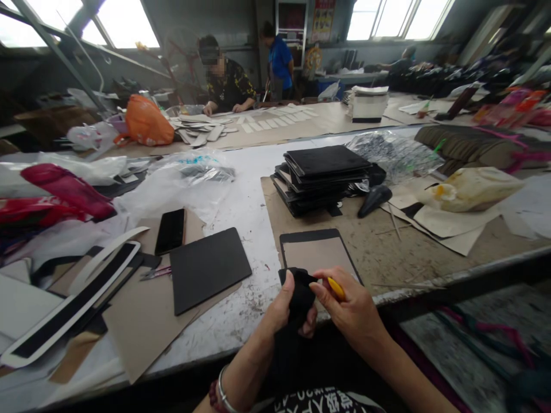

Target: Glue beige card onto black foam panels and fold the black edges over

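Black, fabric-like material is bunched in my left hand, thumb on top and fingers curled beneath. Its lower part hangs down in front of my dark shirt. My right hand is closed around a tool with a yellow handle; its working end is hidden. The right fingertips meet the edge of the black material. Just beyond both hands, at the table's front edge, lies a flat panel with a beige face and a black border. A plain black board rests to the left of my hands.
A stack of black panels stands ahead, beside a dark, pointed object. On the left are a phone, small snips and white-edged strips. Plastic bags lie around. A person works across the table.
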`<state>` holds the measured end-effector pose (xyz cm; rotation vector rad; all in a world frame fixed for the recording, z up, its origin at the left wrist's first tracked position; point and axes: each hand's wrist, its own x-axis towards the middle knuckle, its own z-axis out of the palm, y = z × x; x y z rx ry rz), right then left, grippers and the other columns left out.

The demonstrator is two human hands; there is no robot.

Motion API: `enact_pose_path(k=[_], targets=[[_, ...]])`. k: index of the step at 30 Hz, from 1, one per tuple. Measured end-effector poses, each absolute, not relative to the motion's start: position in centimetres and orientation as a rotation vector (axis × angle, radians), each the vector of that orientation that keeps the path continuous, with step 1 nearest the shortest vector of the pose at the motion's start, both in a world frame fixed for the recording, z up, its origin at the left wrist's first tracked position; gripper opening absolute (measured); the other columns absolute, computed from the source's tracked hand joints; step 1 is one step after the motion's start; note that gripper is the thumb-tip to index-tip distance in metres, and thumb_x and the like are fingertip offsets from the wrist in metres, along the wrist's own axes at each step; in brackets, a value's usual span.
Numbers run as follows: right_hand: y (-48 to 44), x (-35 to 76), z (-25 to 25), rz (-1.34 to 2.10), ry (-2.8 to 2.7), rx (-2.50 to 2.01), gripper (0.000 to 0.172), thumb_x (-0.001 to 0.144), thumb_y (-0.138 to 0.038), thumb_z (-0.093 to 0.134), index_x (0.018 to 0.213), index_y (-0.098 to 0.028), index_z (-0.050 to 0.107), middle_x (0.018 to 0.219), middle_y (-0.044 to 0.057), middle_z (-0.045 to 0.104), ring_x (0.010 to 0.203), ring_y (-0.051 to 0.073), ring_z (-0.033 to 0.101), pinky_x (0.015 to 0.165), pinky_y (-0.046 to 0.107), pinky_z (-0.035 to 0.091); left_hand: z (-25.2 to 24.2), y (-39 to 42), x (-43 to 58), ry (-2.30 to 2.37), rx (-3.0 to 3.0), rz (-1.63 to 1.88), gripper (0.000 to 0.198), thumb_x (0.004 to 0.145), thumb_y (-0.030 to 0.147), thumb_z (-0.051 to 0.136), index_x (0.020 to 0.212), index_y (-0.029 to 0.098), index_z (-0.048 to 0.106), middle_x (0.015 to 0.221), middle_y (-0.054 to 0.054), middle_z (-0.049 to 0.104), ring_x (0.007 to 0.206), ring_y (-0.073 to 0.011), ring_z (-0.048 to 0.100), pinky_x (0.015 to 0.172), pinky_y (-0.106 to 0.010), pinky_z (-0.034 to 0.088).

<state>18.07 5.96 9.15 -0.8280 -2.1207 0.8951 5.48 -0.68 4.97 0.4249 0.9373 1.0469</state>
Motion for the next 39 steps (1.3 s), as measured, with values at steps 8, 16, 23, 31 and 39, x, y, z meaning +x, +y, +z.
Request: enact_pose_path(k=[8,16,23,31,39], targets=[[5.7,17.4,9.0,1.207,-2.174,-0.918,0.018,0.081,-0.038,0.057,0.077,-0.021,0.056,0.074,0.002,0.057,0.070,0.017,0.056,0.065,0.028,0.045,5.4,-0.4,6.2,1.085,0.318,1.106,0.083,0.068,0.085,0.015,0.044,0.013,0.050,0.039,-0.004,0.044,0.037,-0.0095,0.042,0.040,-0.022,0.028],[7.1,17.2,9.1,1.202,-2.023,-1.076,0.025,0.083,-0.042,0.050,0.071,-0.020,0.047,0.065,-0.001,0.045,0.060,0.014,0.045,0.057,0.026,0.039,8.0,-2.3,5.1,1.141,0.442,1.157,0.033,0.074,0.041,0.063,0.066,0.009,0.062,0.053,-0.003,0.056,0.046,-0.0074,0.047,0.048,-0.018,0.034],[7.8,18.0,7.5,1.160,-1.903,-1.153,0.029,0.080,-0.047,0.051,0.073,-0.019,0.050,0.064,-0.002,0.045,0.058,0.013,0.044,0.055,0.025,0.039,7.6,-4.7,3.5,1.377,0.430,1.075,0.037,0.073,0.044,0.064,0.078,0.007,0.067,0.061,-0.008,0.065,0.049,-0.0087,0.051,0.050,-0.018,0.036],[5.5,21.9,5.0,1.307,-1.899,-1.332,0.034,0.079,-0.050,0.048,0.071,-0.017,0.054,0.063,-0.001,0.051,0.058,0.013,0.048,0.056,0.022,0.042,6.2,-6.7,2.9,1.702,0.424,0.999,0.034,0.063,0.045,0.070,0.059,0.012,0.063,0.055,-0.004,0.062,0.048,-0.0120,0.051,0.050,-0.023,0.039],[8.2,24.2,4.3,1.050,-1.992,-1.469,0.038,0.079,-0.054,0.048,0.071,-0.018,0.056,0.061,0.000,0.054,0.058,0.014,0.050,0.057,0.024,0.040,5.8,-3.3,2.2,1.871,0.612,0.953,0.038,0.060,0.045,0.069,0.043,0.017,0.049,0.039,0.001,0.048,0.039,-0.0116,0.043,0.041,-0.024,0.033]])
